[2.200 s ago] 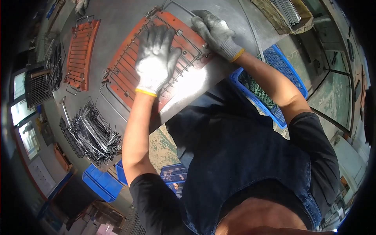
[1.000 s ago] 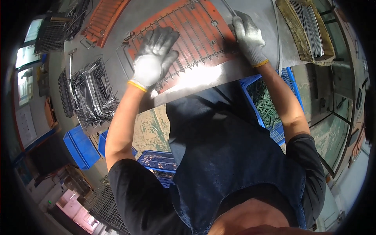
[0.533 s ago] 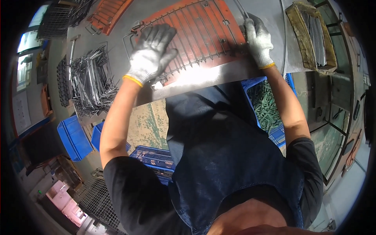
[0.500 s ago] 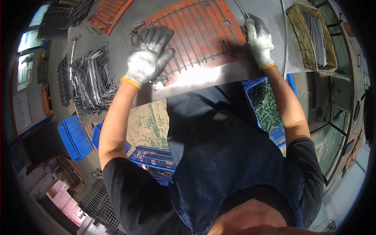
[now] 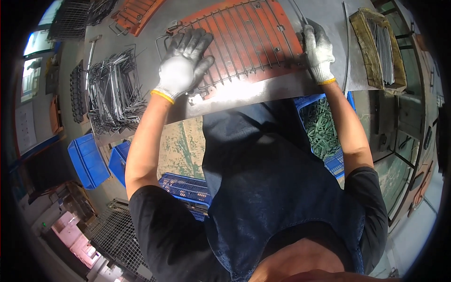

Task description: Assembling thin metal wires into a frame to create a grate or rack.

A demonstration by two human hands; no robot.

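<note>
An orange plate-like fixture lies on the metal table, with a row of thin metal wires set across it. Over its left end rests my left hand in a white and grey glove, fingers stretched out and nothing visible in its grip. At the fixture's right edge is my right hand, gloved the same way. Its fingers close around a thin metal rod, which runs up and away toward the far side. The rod's lower end is hidden by the hand.
Bent wire pieces are heaped at the table's left, near a hammer. A second orange fixture lies far left. On the right stands a tray of straight rods. Below are blue bins and a crate of green pieces.
The whole view has shifted slightly, carrying table and hands a little rightward in the picture. Both hands keep about the same places at the fixture.
</note>
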